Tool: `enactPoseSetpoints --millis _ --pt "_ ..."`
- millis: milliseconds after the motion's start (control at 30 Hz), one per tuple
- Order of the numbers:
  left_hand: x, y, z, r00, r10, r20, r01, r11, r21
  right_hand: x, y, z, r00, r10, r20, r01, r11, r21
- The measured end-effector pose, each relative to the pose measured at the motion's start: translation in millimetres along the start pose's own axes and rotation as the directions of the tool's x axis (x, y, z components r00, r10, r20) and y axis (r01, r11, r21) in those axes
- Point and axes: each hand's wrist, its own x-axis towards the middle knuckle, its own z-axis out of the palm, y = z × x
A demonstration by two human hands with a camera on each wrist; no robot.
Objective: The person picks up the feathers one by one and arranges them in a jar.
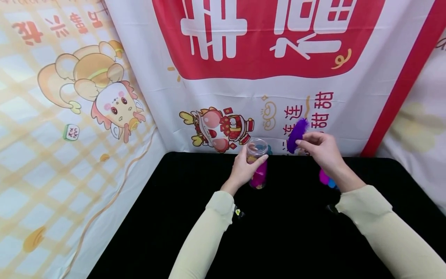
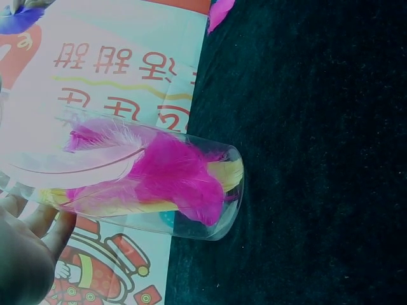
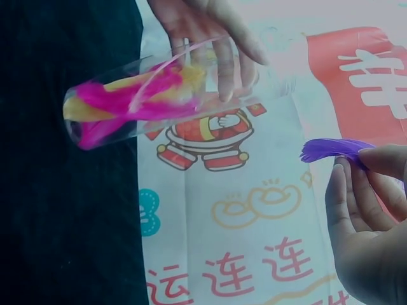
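Note:
My left hand point(image 1: 242, 169) grips a clear cylindrical jar point(image 2: 219, 222) round its upper part; the jar's mouth is open in the head view. Inside lie magenta feathers point(image 2: 181, 178), a pale feather point(image 2: 76, 175) and yellow ones point(image 3: 89, 109). To the right of the jar and a little above its rim, my right hand point(image 1: 323, 152) pinches a purple feather point(image 1: 296, 135) between thumb and fingers. That feather is apart from the jar. Whether the jar's base touches the table cannot be told.
Several pink and blue feathers point(image 1: 325, 177) lie on the black-covered table point(image 1: 278, 236), partly hidden behind my right wrist. A printed white and red cloth point(image 1: 216, 89) hangs along the table's far edge, and a patterned cloth point(image 1: 69, 170) hangs at the left.

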Motion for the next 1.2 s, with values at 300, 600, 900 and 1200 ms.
enactPoseSetpoints --millis 300,600,900,1200 --pt "-0.4 -2.3 -0.5 1.0 0.015 -0.009 -0.014 1.0 0.025 3.7 -9 14 0.998 -0.05 -0.023 0.051 0.997 0.052" --pt "-0.5 -0.7 -0.1 1.0 0.02 -0.019 -0.02 0.999 0.029 7.4 -11 23 0.996 -0.089 -0.022 0.091 0.985 0.148" --pt "-1.1 0.3 1.2 1.0 0.008 -0.004 -0.008 1.0 0.025 7.6 -17 28 0.997 -0.07 -0.024 0.071 0.995 0.074" --pt "0.4 0.1 1.0 1.0 0.013 -0.008 -0.013 1.0 0.027 13.4 -22 39 0.994 -0.108 -0.01 0.109 0.986 0.123"
